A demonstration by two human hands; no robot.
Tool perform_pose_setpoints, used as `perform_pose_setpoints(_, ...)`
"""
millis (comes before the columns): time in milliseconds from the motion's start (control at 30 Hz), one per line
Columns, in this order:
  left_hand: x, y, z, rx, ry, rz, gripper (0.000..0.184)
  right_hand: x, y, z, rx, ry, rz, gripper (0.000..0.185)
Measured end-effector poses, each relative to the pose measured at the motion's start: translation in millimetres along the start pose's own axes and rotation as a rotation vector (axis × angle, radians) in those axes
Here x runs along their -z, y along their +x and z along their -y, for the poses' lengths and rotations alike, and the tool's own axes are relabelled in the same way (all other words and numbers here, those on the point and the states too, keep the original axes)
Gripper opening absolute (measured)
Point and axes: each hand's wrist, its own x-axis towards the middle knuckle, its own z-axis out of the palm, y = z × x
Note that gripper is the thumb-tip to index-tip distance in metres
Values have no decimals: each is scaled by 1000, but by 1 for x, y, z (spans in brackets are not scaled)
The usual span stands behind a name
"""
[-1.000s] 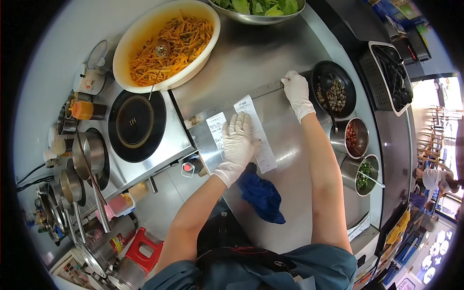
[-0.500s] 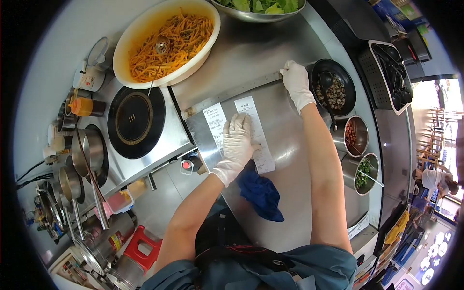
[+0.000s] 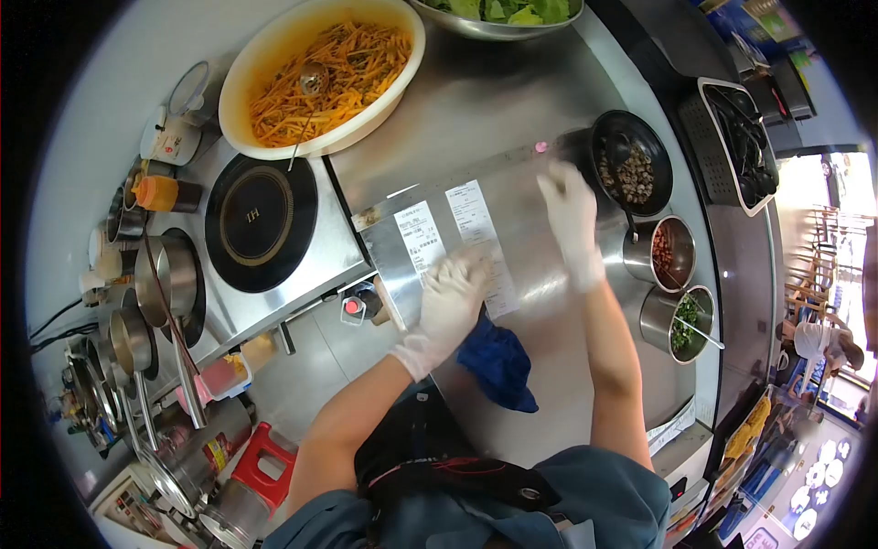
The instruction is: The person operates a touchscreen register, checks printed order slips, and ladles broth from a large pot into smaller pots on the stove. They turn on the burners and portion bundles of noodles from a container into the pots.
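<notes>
My left hand [image 3: 448,297], in a white glove, is over the lower part of two printed paper slips. One slip [image 3: 419,233] lies to the left and the longer slip [image 3: 469,206] to the right, both on the steel counter. Motion smears the fingers, so I cannot tell if they hold anything. My gloved right hand [image 3: 573,224] hovers over the counter right of the slips, its fingers blurred too. A small pink spot [image 3: 540,147] shows on the metal strip beyond it. Just below my left hand a blue cloth [image 3: 498,366] lies crumpled.
Shredded orange food fills a large white bowl [image 3: 416,69] at upper left, beside a black induction plate [image 3: 261,220]. On the right are a black pan [image 3: 663,151], a steel pot of reddish pieces [image 3: 681,256] and a pot of chopped greens [image 3: 654,320]. Leafy greens fill a steel bowl [image 3: 512,29].
My right hand has left the metal strip and moved down toward me, uncovering the pink spot. My left hand has slid slightly down along the slips, its fingers now bunched and blurred.
</notes>
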Motion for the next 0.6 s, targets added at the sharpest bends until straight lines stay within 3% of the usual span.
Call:
perform_pose_setpoints(33,4,-10,1,11,1,-1,44,23,-32,24,-189,159,177,21)
perform_pose_setpoints(67,9,-21,4,-99,-94,69,42,38,-71,36,-293,114,319,17)
perform_pose_setpoints(133,14,-33,7,-216,-218,135,43,62,-148,58,-245,124,494,17)
perform_pose_setpoints(200,12,-39,10,-193,-253,169,43,70,-201,81,-215,-16,607,35)
perform_pose_setpoints(267,9,-38,16,-213,-304,156,44,69,-245,75,-161,-78,562,38)
perform_pose_setpoints(367,3,-37,22,-198,-462,161,42,78,-266,69,-157,-43,508,34)
perform_pose_setpoints(433,-1,-36,25,-178,-544,184,39,95,-258,72,-316,193,618,30)
perform_pose_setpoints(600,-16,-31,34,-96,-708,207,31,133,-210,93,-162,285,694,28)
